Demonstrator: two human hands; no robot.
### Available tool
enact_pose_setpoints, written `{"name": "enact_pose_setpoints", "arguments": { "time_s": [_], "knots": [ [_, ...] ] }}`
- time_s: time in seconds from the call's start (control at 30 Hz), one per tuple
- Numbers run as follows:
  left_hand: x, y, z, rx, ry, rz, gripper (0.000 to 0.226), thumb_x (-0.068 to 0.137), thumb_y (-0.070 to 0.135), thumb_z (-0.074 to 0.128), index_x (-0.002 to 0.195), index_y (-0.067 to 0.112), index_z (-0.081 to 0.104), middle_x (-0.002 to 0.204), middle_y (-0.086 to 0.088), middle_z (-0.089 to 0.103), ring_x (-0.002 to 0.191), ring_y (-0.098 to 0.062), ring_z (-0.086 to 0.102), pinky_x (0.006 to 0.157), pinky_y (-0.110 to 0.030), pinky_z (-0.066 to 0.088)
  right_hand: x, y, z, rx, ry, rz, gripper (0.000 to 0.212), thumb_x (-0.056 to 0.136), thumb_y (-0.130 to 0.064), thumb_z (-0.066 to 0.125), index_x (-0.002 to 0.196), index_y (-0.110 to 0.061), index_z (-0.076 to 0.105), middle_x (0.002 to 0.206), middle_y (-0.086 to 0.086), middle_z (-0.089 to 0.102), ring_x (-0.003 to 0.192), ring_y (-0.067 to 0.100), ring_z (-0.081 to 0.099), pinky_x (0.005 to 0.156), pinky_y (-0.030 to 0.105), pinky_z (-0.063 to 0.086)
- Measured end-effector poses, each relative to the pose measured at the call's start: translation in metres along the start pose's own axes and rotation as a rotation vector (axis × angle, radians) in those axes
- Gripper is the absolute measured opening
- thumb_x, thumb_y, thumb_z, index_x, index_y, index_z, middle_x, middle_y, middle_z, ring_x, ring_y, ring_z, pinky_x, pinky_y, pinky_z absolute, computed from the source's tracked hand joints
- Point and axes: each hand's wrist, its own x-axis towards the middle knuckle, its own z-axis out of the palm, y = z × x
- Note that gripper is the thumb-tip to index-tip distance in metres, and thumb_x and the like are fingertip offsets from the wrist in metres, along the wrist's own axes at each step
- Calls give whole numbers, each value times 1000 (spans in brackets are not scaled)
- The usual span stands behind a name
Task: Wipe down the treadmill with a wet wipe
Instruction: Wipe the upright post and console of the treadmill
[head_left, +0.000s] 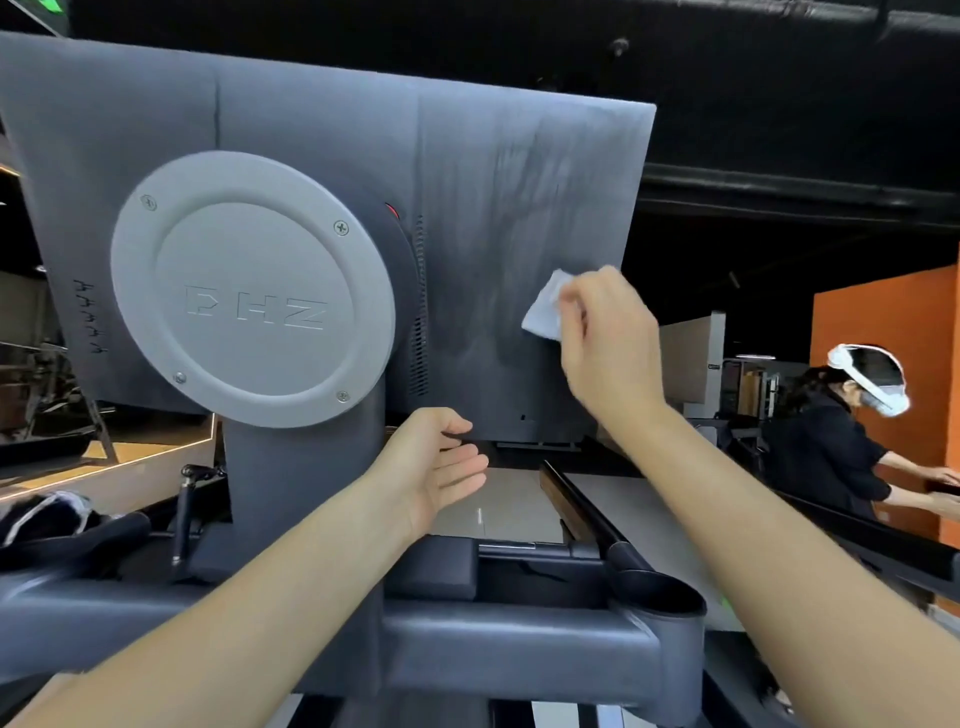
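The grey back panel of the treadmill's console (322, 130) fills the view, with a round light-grey cover (249, 291) at its left. Damp streaks show on the panel's right half. My right hand (608, 343) holds a folded white wet wipe (543, 309) and presses it against the panel near its lower right corner. My left hand (439, 467) is below the panel's bottom edge, palm turned right, fingers relaxed, its upper fingers touching that edge. It holds nothing.
A dark frame crossbar (519, 644) with a cup holder (657, 597) lies under my arms. A handrail (576, 499) runs off to the right. Another person (831, 441) wearing a white headset leans over a machine at far right, before an orange wall (883, 322).
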Motion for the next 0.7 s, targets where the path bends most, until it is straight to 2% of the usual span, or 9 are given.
{"name": "enact_pose_setpoints", "arguments": {
  "time_s": [0.07, 0.13, 0.2, 0.27, 0.37, 0.43, 0.57, 0.63, 0.7],
  "knots": [
    [-1, -1, -1, -32, 23, 31, 28, 93, 12, 61, 117, -2, 59, 120, -21, 66, 104, -31, 71, 83, -40, 60, 8, -5, 4, 68, 97, 70, 7, 97, -5, 57, 91, -5, 60, 90, 10, 55, 79, 25, 53, 67, 35, 44],
    [-3, -3, -4, -61, 30, 59, 24, 94, 11, 60, 115, 0, 60, 121, -21, 65, 106, -31, 70, 86, -41, 59, -20, -11, 17, -2, 22, 45, 9, 88, 2, 66, 85, -4, 60, 86, 12, 53, 76, 28, 54, 62, 34, 44],
    [-6, -4, -6, -77, 19, 77, 28, 93, 12, 60, 119, 1, 59, 121, -19, 65, 108, -30, 69, 88, -41, 59, -68, -12, 30, -104, -206, -101, 22, 73, 9, 76, 77, -6, 60, 80, 10, 50, 69, 29, 53, 54, 36, 44],
    [-9, -4, -6, -66, 10, 78, 33, 92, 13, 61, 123, 2, 58, 122, -17, 65, 110, -28, 68, 90, -42, 58, -99, -2, 35, -149, -401, -363, 27, 64, 6, 78, 78, -10, 60, 78, 6, 48, 68, 26, 48, 59, 34, 39],
    [-9, -4, -8, -49, 16, 74, 36, 92, 16, 62, 125, 2, 59, 122, -16, 65, 112, -27, 66, 91, -43, 57, -68, 4, 26, -265, -470, -583, 27, 59, -1, 75, 77, -12, 57, 76, 6, 47, 67, 27, 47, 62, 37, 35],
    [-8, -4, -8, -49, 30, 75, 34, 93, 19, 62, 122, 2, 61, 122, -17, 65, 112, -27, 67, 90, -42, 57, -23, 1, 13, -306, -303, -416, 22, 63, 4, 70, 73, -11, 57, 73, 8, 45, 67, 33, 52, 59, 38, 37],
    [-7, -6, -9, -82, 33, 84, 34, 96, 22, 58, 123, 2, 62, 125, -17, 65, 113, -27, 66, 94, -41, 55, 12, -4, 4, -43, 44, -20, 6, 92, -1, 57, 93, -3, 62, 89, 12, 54, 79, 31, 53, 64, 40, 44],
    [-7, -7, -11, -103, 20, 87, 37, 97, 24, 56, 127, 2, 61, 127, -16, 64, 115, -27, 65, 95, -41, 54, -16, -12, 20, -102, -58, -47, 11, 82, 6, 65, 85, -5, 63, 86, 12, 53, 75, 33, 56, 56, 38, 46],
    [-9, -6, -11, -118, 9, 89, 39, 99, 25, 53, 130, 3, 60, 130, -15, 63, 118, -26, 63, 91, -40, 54, -57, -17, 33, -199, -269, -245, 23, 66, 9, 70, 74, -10, 59, 77, 9, 49, 68, 31, 57, 49, 35, 39]
  ]
}}
